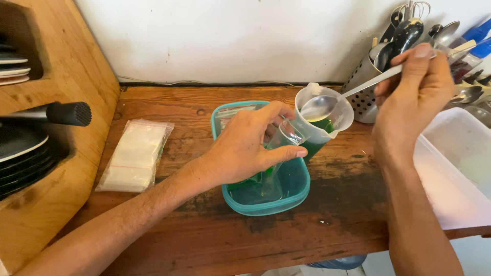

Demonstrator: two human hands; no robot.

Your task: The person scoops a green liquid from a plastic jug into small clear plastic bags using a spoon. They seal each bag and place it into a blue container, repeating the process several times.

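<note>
You've got a small clear plastic bag (286,137) pinched open at its mouth in your left hand (245,151), thumb on the near side and fingers on the far side, held right over the teal tub (302,191). The bag hangs down into the tub, and there's some green stuff in the bottom there. That film looks super light and floppy, probably slick once it's wet, so I'd say the rim is the only sensible place to hold it; grab lower and it'll likely just collapse on you.

Your right hand (417,84) is closed around the handle of a metal ladle (319,107), whose bowl sits over the mouth of the white jug (327,120) with green liquid in it, just right of the bag. The ladle's stiff and easy to control, though a full one would be tippy held that far out along the handle.

Further out: a stack of flat zip bags (135,156) lies off to the left on the wooden counter (204,230), a perforated metal utensil holder (364,87) stands at the far right, and a white tray (460,168) sits on the right.
</note>
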